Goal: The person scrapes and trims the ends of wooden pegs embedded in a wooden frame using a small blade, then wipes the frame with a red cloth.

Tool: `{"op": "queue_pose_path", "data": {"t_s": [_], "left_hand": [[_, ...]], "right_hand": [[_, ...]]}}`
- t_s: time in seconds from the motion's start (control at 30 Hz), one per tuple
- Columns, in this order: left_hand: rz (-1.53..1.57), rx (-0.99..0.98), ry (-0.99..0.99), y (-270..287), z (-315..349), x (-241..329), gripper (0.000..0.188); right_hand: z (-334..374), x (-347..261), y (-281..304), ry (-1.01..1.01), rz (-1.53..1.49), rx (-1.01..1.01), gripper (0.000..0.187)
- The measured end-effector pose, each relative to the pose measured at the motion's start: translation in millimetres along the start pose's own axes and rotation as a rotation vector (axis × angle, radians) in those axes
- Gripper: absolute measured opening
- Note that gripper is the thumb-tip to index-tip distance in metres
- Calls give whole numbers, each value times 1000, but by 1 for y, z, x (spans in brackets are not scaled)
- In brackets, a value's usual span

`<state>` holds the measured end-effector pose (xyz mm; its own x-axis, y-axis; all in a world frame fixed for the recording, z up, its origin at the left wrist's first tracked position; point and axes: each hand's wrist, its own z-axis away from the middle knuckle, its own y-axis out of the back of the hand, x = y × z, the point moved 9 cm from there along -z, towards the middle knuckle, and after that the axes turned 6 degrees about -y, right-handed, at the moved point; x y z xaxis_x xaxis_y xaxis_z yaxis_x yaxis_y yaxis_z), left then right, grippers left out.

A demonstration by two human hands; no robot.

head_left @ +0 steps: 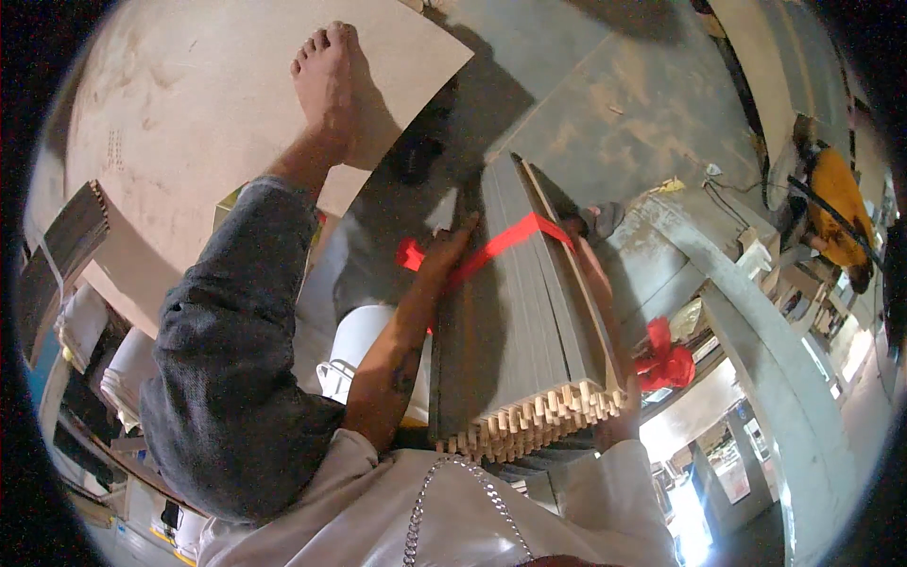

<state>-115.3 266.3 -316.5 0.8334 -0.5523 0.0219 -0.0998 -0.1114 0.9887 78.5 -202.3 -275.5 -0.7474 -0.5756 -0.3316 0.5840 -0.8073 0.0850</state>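
A thick stack of long grey boards (510,321) stands in front of my body, its near end bristling with several short wooden dowels (539,413). A red strap (510,244) runs across the stack toward its far end. My left hand (452,250) grips the stack's left side beside the strap, fingers bent against the boards. On the opposite side, my right hand (576,229) presses against the stack's edge near the strap; the boards hide part of it. Loose red strap ends stick out at the left, by my left hand.
My bare foot (326,80) rests on a large pale plywood sheet (208,104) at the upper left. A white bucket (364,340) stands by my left forearm. A bunch of red strapping (664,359) lies to the right. Another dark bundle (71,255) is at far left, and an orange-clothed figure (841,208) at far right.
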Motion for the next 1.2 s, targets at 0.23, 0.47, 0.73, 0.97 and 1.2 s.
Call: {"op": "queue_pose_path", "data": {"t_s": [0.23,0.47,0.73,0.97,1.2], "left_hand": [[6,-40,-11,0,-1,2,32],[-17,-4,-11,-4,-2,2,36],[65,-16,5,-13,1,2,31],[21,30,-16,4,5,3,29],[46,30,-9,26,2,10,29]], "right_hand": [[-42,-38,-35,33,46,-55,88],[-46,-34,-36,20,49,-73,89],[-38,-29,-19,37,44,-62,90],[-21,-68,-1,112,90,-18,91],[42,-136,55,343,-104,117,82]]}}
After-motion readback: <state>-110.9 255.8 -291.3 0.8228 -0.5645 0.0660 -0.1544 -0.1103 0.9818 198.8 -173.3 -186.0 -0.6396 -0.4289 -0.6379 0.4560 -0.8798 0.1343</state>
